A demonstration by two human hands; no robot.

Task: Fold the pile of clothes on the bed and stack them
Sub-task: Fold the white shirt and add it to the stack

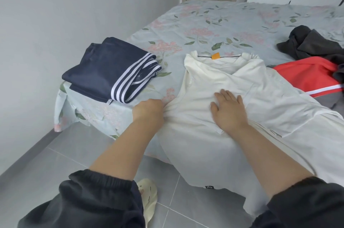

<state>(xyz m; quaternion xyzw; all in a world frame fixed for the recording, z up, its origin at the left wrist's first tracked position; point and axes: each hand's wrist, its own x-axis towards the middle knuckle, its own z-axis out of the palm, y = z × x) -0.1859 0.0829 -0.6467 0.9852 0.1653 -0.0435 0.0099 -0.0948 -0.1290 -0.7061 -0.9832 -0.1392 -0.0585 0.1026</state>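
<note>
A cream white shirt (219, 78) lies spread on the bed (204, 22), collar with an orange tag away from me, its hem hanging over the near edge. My right hand (228, 110) presses flat on the shirt's middle, fingers straight. My left hand (149, 110) grips the shirt's left edge with curled fingers. Folded navy shorts with white stripes (111, 71) sit at the bed's left corner. A red garment (309, 77) and a dark grey garment (309, 43) lie unfolded at the right.
A white wall runs along the left. Grey tiled floor (55, 153) lies below the bed's corner, with a cream slipper (149, 196) near my legs. A wardrobe and door stand beyond the bed's far end.
</note>
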